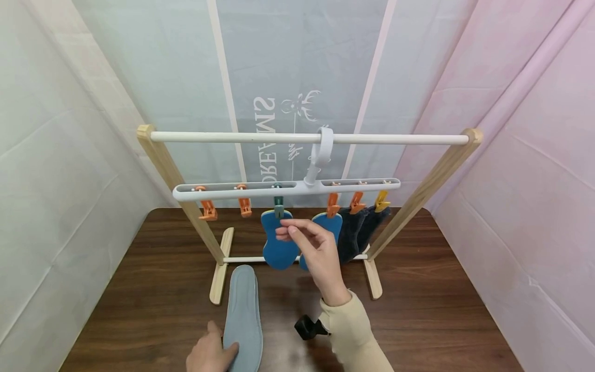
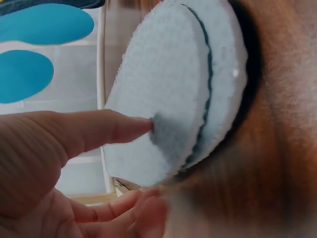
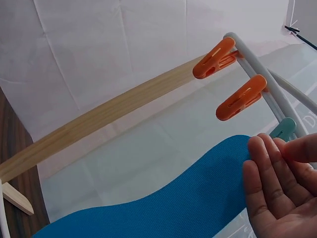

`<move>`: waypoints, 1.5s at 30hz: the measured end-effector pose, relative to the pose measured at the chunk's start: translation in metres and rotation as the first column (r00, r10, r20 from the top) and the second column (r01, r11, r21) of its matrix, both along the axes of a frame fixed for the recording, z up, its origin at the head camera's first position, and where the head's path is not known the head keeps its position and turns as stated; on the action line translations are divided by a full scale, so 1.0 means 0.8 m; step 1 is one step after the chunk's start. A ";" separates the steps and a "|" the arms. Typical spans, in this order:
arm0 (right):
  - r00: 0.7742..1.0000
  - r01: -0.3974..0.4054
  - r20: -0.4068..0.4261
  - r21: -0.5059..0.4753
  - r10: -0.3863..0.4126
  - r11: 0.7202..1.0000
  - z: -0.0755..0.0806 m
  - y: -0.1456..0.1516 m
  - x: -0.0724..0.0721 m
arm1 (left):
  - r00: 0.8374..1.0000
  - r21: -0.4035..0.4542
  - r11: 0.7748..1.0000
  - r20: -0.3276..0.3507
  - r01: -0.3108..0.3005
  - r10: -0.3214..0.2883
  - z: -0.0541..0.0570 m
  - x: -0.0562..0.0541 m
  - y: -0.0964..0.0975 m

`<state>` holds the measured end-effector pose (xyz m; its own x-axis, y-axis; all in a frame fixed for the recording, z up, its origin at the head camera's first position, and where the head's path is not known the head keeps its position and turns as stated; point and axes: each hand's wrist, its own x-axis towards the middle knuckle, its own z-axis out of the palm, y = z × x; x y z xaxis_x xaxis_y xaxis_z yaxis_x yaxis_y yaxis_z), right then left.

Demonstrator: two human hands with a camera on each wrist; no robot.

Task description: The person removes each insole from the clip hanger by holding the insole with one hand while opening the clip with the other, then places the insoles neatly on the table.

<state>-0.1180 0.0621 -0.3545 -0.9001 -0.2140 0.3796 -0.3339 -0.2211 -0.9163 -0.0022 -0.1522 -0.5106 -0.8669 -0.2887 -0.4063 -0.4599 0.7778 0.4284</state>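
My right hand [image 1: 316, 248] is raised at a hanging blue insole [image 1: 280, 253], fingertips right at its upper edge, just below the green clip [image 1: 279, 209]. In the right wrist view its fingers [image 3: 265, 163] are nearly straight and the thumb lies close over them. The green clip grips the insole's top end. Down on the table my left hand [image 1: 209, 352] lies at the left side of a grey fuzzy insole [image 1: 244, 310]. Its thumb [image 2: 124, 126] touches the upper face while the fingers stay by the edge. A second grey insole [image 2: 230, 64] shows underneath in the left wrist view.
A white clip hanger [image 1: 241, 192] hangs from the rod [image 1: 232, 137] of a wooden-legged stand. Two orange clips [image 1: 208, 211] hang at its left. Right of the hand, another blue insole [image 1: 331, 223] and dark fuzzy pieces [image 1: 350, 232] are clipped. Fabric walls surround the table [image 1: 153, 289].
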 end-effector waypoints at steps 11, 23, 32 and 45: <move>0.997 0.066 -0.037 0.002 -0.066 0.998 0.002 0.001 0.000 | 0.988 -0.051 0.993 -0.111 0.105 -0.110 0.008 -0.008 0.011; 0.986 0.150 -0.074 -0.017 -0.151 0.988 0.002 0.001 -0.002 | 0.902 -0.033 0.986 -0.400 0.163 -0.162 0.024 -0.040 0.022; 0.979 0.186 -0.077 -0.036 -0.188 0.982 0.003 0.001 -0.002 | 0.850 0.061 0.968 -0.493 0.245 -0.184 0.023 -0.075 0.031; 0.969 0.230 -0.073 -0.077 -0.235 0.970 0.003 0.001 -0.003 | 0.820 0.162 0.936 -0.544 0.312 -0.179 0.037 -0.109 0.042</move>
<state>-0.1208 0.0632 -0.3521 -0.8879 0.0259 0.4594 -0.4556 -0.1889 -0.8699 -0.0897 -0.1185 -0.4808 -0.9958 0.0073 0.0908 0.0714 0.6812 0.7286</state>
